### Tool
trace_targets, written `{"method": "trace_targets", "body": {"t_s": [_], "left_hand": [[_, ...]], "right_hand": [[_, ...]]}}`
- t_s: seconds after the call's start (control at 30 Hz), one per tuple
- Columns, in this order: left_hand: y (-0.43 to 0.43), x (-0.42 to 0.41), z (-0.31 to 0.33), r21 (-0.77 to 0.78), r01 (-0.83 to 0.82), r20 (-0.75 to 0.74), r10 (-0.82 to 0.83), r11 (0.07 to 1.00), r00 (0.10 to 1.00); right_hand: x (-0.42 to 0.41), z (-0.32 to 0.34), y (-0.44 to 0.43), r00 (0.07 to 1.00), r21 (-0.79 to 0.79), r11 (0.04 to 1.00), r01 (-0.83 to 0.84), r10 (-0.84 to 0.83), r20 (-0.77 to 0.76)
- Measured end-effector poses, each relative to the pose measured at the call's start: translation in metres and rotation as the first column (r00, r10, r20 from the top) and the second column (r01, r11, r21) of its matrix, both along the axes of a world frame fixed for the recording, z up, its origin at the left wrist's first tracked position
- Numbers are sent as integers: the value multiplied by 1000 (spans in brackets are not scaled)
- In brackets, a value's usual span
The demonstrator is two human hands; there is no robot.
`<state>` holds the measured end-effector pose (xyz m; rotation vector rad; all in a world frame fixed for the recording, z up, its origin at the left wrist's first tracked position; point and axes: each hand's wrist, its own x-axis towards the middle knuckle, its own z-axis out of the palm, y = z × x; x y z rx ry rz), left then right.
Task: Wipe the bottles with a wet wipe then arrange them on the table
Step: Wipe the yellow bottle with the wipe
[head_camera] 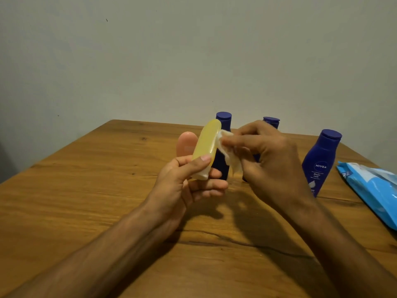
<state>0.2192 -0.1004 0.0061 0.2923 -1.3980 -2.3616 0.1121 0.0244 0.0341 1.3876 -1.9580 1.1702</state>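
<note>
My left hand (189, 181) grips a small yellow bottle (207, 145) by its white cap end, holding it tilted above the wooden table (86, 190). My right hand (270, 160) pinches a crumpled white wet wipe (227, 151) against the bottle's right side. Behind the yellow bottle stands a pink bottle (186, 145). Three dark blue lotion bottles stand upright: one behind the yellow bottle (223, 119), one mostly hidden by my right hand (271, 121), and one at the right (322, 160).
A blue pack of wet wipes (371, 190) lies at the table's right edge. A plain wall rises behind the table. The table's left corner and far edge are in view.
</note>
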Motion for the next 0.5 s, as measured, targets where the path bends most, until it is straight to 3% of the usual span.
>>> {"method": "trace_targets", "body": {"t_s": [0.2,0.33,0.5], "left_hand": [[-5,4,4,110,136,-69,-129,985,989],[-8,6,3,188,276,-117,-258,943,959],[-6,3,0,201,303,-96,-289,931,952]], "right_hand": [[-4,12,8,976,-273,952,139,-86,200],[-2,13,9,944,-316,939,138,-29,328],[-1,12,7,918,-309,945,104,28,397]]}}
